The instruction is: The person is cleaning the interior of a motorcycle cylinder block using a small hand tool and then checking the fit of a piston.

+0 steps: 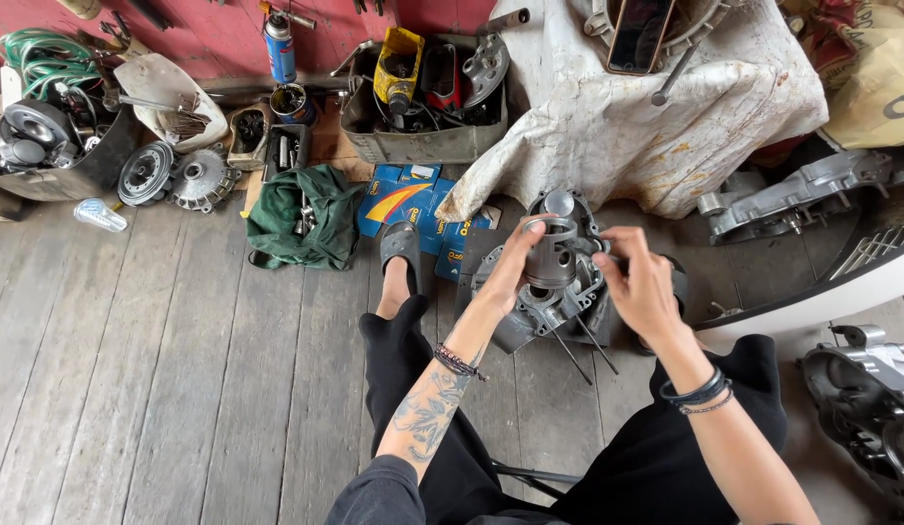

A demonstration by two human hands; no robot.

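Both hands were on the piston (552,261), a grey metal one sitting upright over the engine case (530,316). The left hand (511,272) was wrapped around its left side, thumb and fingers closed on the skirt, and the right hand (638,284) came in from the other side with fingertips pinched at the piston's right edge, though I couldn't tell exactly what those fingers were pinching. The case itself was down on the wooden plank floor (150,369) between the person's knees, with a few long studs (578,352) sticking out toward the camera right under the hands. Pretty crowded around it: a foot in a grey slide sandal (401,243) was just left of the case, resting on some flattened blue and yellow cardboard boxes (413,204), and a crumpled green rag (301,219) with a couple of tools on it lay just beyond that. Behind the piston a dirty white cloth (607,126) draped over something bulky, with a phone (638,34) lying on top. Further left there was a metal tray (423,107) full of parts, a blue spray can (280,47), and a clutch drum (145,173). Another casing half (802,194) sat off to the right.
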